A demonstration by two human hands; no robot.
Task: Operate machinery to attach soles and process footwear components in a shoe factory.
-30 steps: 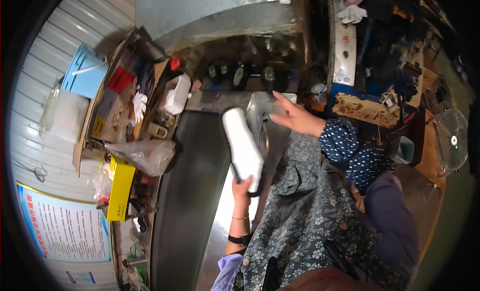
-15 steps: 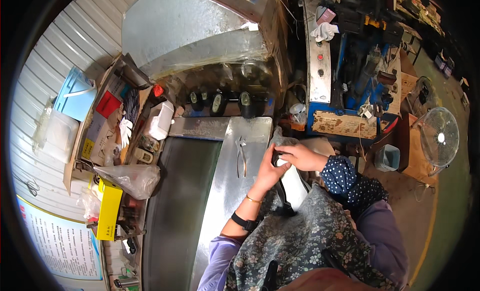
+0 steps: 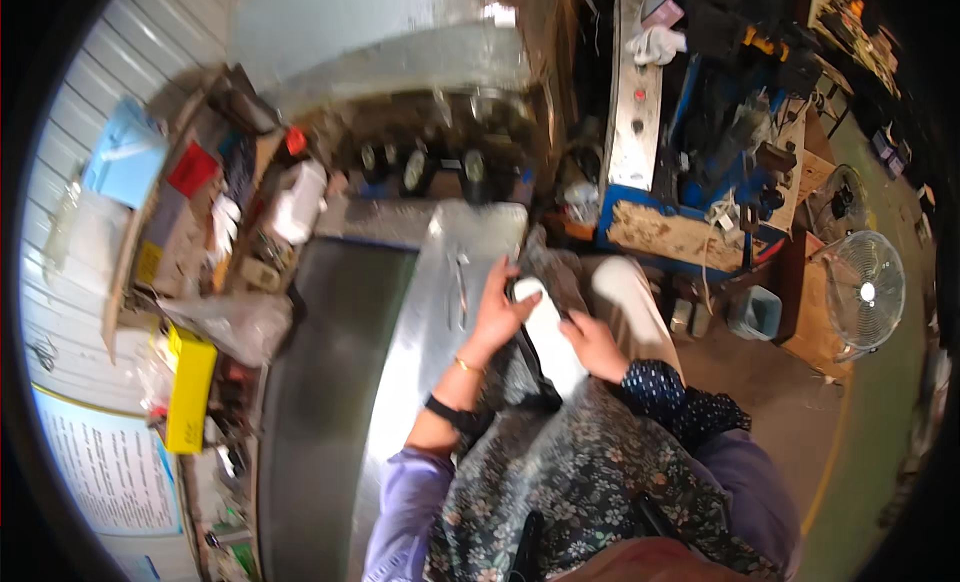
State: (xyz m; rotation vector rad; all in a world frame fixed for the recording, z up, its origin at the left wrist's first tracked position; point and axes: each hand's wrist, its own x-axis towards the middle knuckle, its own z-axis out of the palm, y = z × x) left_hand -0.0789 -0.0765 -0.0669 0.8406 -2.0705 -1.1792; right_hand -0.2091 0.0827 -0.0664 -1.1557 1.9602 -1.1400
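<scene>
Since the earlier frame the white roll (image 3: pixel 549 334) has come down to centre frame, off the worktop (image 3: pixel 440 282). Both hands, left (image 3: pixel 498 307) and right (image 3: pixel 592 346), are clamped on it; turning it next needs a steady grip.

The white roll (image 3: pixel 550 337) is partly covered: the left hand (image 3: pixel 500 312) hides its far end, the right hand (image 3: pixel 592 347) its side, and its near end sinks behind the floral apron (image 3: pixel 570 462). Motion blur smears the small tool (image 3: pixel 461 282) just beyond the left hand.

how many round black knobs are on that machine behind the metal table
3 show clearly: a left knob, a middle knob and a right knob, in a row along the machine's front. Blur and shadow may hide others.
</scene>
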